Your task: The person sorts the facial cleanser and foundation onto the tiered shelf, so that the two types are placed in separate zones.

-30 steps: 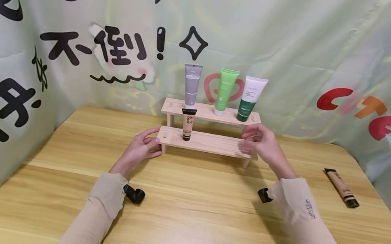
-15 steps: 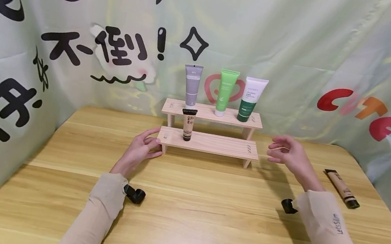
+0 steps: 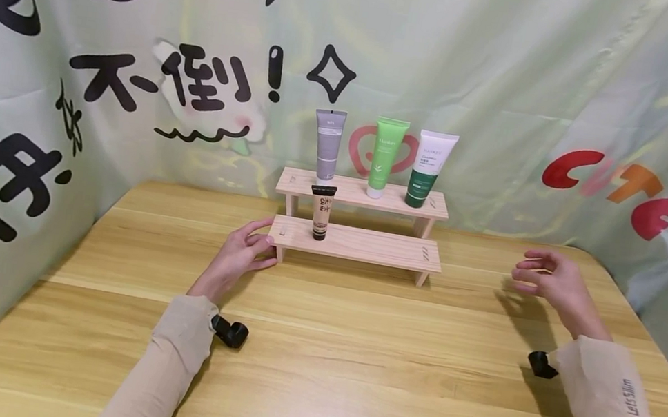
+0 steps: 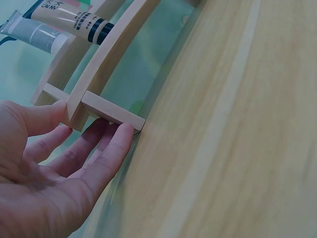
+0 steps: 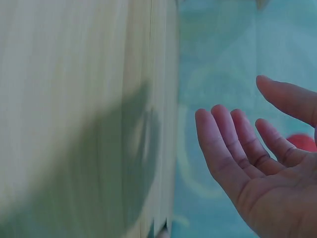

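Note:
A two-tier wooden display stand stands at the back of the table. My left hand holds the left end of its lower step. In the left wrist view the thumb is on the board's end and the fingers are at the short leg. A small beige tube with black ends stands on the lower step, towards the left. My right hand hangs over the table's right side, fingers loosely bent and holding nothing. A second beige tube is hidden behind that hand and forearm.
On the upper step stand a purple-grey tube, a green tube and a white and dark green tube. A printed cloth hangs behind the wooden table.
My right hand has left the stand's right end and moved right, now covering where the second beige tube lay. My left hand and the stand have stayed in place.

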`<state>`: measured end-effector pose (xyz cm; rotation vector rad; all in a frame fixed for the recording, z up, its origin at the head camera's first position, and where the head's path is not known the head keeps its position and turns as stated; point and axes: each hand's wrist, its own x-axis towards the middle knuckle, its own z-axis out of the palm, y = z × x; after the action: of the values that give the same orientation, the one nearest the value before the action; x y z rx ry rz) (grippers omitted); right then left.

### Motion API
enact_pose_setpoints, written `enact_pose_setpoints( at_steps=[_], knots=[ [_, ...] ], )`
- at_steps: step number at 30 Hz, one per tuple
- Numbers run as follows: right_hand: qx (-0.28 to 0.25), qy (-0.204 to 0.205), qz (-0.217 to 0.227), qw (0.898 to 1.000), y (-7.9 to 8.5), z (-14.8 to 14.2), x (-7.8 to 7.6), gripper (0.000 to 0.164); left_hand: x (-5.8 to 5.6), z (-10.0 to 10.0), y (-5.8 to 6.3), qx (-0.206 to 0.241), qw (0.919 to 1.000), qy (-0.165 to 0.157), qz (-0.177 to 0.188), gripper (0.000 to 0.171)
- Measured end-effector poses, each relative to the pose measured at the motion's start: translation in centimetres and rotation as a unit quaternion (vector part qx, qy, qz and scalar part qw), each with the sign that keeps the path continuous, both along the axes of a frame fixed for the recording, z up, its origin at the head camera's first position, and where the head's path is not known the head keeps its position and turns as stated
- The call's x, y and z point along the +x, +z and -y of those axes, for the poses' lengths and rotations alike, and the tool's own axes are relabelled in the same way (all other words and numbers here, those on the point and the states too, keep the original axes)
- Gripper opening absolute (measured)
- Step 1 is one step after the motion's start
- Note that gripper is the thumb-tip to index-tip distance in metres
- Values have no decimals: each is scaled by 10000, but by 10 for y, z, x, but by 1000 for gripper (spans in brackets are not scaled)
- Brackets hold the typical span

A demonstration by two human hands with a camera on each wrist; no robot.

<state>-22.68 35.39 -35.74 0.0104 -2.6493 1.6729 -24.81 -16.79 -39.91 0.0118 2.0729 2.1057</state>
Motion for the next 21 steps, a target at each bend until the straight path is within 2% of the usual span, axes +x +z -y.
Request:
enact_pose_setpoints(
  at_steps=[2, 4, 6, 8, 9, 11, 12, 13, 15, 16, 18, 21],
  knots=[
    [24, -101, -30, 9999, -1, -15, 0, 46, 0, 0, 0, 0, 10000, -4, -3, 52],
    [-313, -179, -82, 9993, -8, -38, -2, 35, 0, -1, 0, -7, 10000, 11, 2, 51],
    [-304, -351, 1, 9989, -8, -54, -2, 29, 0, -1, 0, -29, 10000, 20, 0, 51],
    [-483, -483, -17, 9977, -20, -82, -7, 33, -1, -1, 0, -50, 10000, 24, -6, 51],
    [-476, -545, 42, 9974, -17, -87, -5, 31, -1, -1, 0, -54, 10000, 26, -8, 51],
    [-60, -706, 189, 9973, -10, -92, 1, 38, -1, -1, 1, -59, 10000, 32, -7, 51],
    [-34, -761, 141, 9970, -12, -100, 2, 35, -2, 0, 0, -56, 10000, 32, -13, 51],
    [-12, -830, 117, 9965, -15, -107, 2, 40, -2, 0, 0, -50, 10000, 33, -9, 51],
    [152, -983, 107, 9950, -12, -111, 8, 27, -2, 0, 0, -43, 10000, 34, -9, 51],
    [167, -1052, 72, 9943, -17, -119, 7, 32, -2, -1, 0, -45, 10000, 35, -7, 51],
    [133, -1193, -3, 9928, -26, -133, 4, 25, -2, 0, 0, -45, 10000, 34, 0, 51],
    [309, -1153, 81, 9928, -28, -141, 7, 27, -2, 0, 0, -56, 10000, 40, 15, 51]
  ],
)
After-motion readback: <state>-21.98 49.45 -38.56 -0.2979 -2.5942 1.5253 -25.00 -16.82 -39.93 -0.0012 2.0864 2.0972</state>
